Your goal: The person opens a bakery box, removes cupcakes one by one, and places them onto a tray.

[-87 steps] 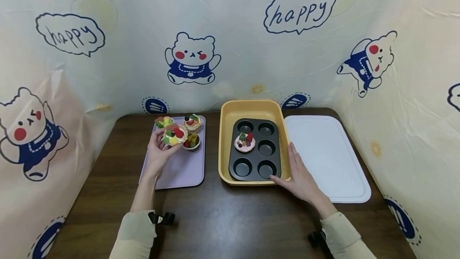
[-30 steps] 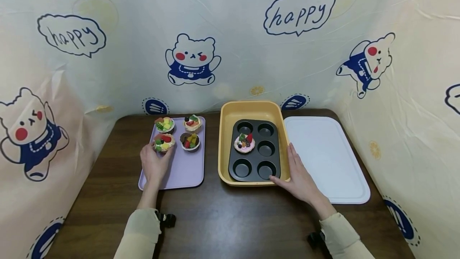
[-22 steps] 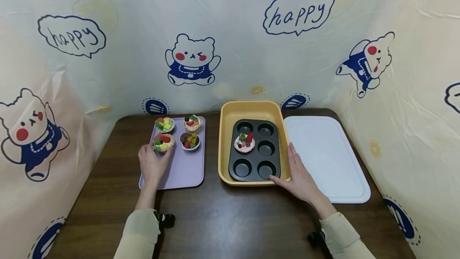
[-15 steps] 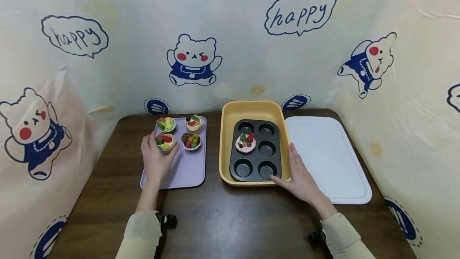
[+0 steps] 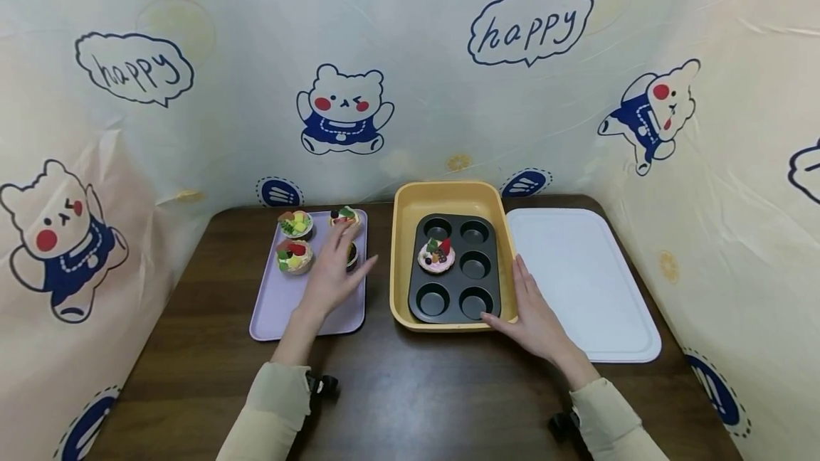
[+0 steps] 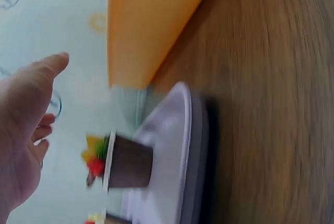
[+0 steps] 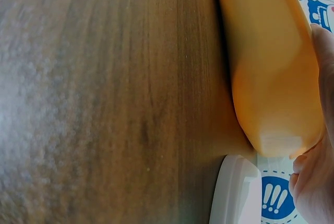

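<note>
Over the lavender tray [image 5: 275, 315], my left hand [image 5: 329, 276] hovers with spread fingers and touches nothing that I can make out. It partly covers a chocolate fruit cupcake [image 5: 352, 255] and a pale fruit cupcake [image 5: 346, 215] behind. Left of the hand sit a fruit-topped cupcake [image 5: 295, 257] and another cupcake [image 5: 295, 224]. My right hand [image 5: 538, 317] rests against the right front corner of the yellow bin [image 5: 400, 290], fingers straight along its side, thumb at the front rim. Inside, a black muffin tin [image 5: 453, 287] bears a pink cream cupcake [image 5: 436, 256] in its middle left cup.
A white tray [image 5: 583, 283] lies right of the bin, close to my right hand. The dark wooden table [image 5: 410, 390] extends in front of the trays. A printed cloth [image 5: 435, 105] hangs behind and at both sides.
The left hand first lowered the fruit-topped cupcake onto the lavender tray's left side, then let go and moved right over the chocolate cupcake. The right hand stays at the bin.
</note>
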